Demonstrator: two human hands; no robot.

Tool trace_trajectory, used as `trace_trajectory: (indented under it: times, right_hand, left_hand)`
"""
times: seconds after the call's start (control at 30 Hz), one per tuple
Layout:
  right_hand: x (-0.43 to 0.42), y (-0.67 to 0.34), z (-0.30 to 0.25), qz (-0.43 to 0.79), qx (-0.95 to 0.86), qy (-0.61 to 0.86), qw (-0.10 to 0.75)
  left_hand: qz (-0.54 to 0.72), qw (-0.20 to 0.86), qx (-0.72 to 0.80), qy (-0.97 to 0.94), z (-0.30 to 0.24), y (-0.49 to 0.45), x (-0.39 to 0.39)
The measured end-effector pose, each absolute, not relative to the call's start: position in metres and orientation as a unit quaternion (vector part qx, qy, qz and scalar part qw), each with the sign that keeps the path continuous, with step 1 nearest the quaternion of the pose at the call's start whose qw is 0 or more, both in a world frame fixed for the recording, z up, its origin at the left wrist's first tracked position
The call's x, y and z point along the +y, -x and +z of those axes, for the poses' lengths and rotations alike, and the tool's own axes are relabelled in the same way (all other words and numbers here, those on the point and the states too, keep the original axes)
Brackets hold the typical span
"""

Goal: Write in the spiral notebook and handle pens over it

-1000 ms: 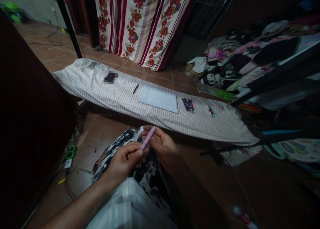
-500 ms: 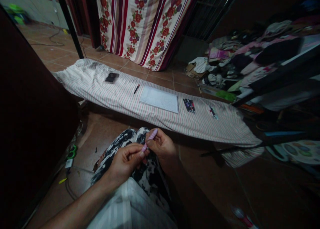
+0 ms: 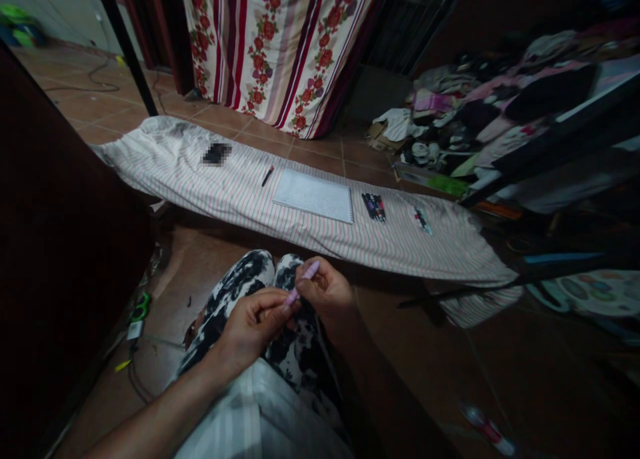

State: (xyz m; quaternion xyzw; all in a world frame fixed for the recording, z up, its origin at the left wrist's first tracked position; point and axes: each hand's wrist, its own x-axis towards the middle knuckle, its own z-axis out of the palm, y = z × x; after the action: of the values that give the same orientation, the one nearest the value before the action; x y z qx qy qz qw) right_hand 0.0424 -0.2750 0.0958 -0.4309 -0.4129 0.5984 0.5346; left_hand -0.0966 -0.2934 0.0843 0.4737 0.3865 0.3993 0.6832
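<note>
Fingers of L hand & R hand pinch pink pen, ctr frame; capped or not, can't tell. Pad, upper ctr, untouched.

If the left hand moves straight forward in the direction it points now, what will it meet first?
The left hand would probably meet the right hand, which lies just ahead and holds the same slim lilac object. How near they are in depth is unclear.

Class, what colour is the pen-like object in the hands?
The pen-like object is light purple (head view).
</note>
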Motion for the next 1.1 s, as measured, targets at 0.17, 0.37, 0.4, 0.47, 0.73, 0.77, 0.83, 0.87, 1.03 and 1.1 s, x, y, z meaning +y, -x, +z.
trace_trajectory:
  times: [0.17,0.37,0.4,0.47,0.73,0.77,0.83,0.87,1.03,1.1]
  right_hand:
    - [-0.279,-0.045,0.094,0.647,-0.401,0.391,0.517]
    - [-0.281,-0.055,0.104,0.651,-0.363,0.451,0.491]
    - [-0.28,-0.055,0.104,0.645,-0.363,0.454,0.495]
    - [-0.279,-0.054,0.101,0.626,-0.371,0.452,0.515]
    - [-0.281,-0.043,0.095,0.636,-0.379,0.406,0.536]
    - [-0.282,-0.043,0.096,0.641,-0.376,0.411,0.528]
    - [-0.283,-0.044,0.1,0.654,-0.365,0.423,0.509]
    - [-0.283,-0.045,0.102,0.66,-0.357,0.429,0.504]
    - [-0.28,-0.042,0.102,0.644,-0.362,0.438,0.512]
    - [-0.28,-0.039,0.099,0.643,-0.382,0.416,0.517]
  left_hand:
    - [0.383,0.731,0.368,-0.429,0.081,0.097,-0.291]
    - [0.368,0.747,0.356,-0.425,0.08,0.094,-0.292]
    - [0.372,0.738,0.359,-0.434,0.081,0.093,-0.292]
    - [0.379,0.72,0.367,-0.45,0.083,0.091,-0.293]
    - [0.362,0.755,0.344,-0.424,0.082,0.098,-0.291]
    - [0.361,0.762,0.34,-0.416,0.082,0.099,-0.292]
    - [0.358,0.771,0.334,-0.407,0.081,0.1,-0.292]
    - [0.359,0.771,0.334,-0.407,0.081,0.1,-0.293]
    - [0.378,0.726,0.362,-0.446,0.082,0.1,-0.295]
    - [0.38,0.723,0.361,-0.45,0.083,0.101,-0.295]
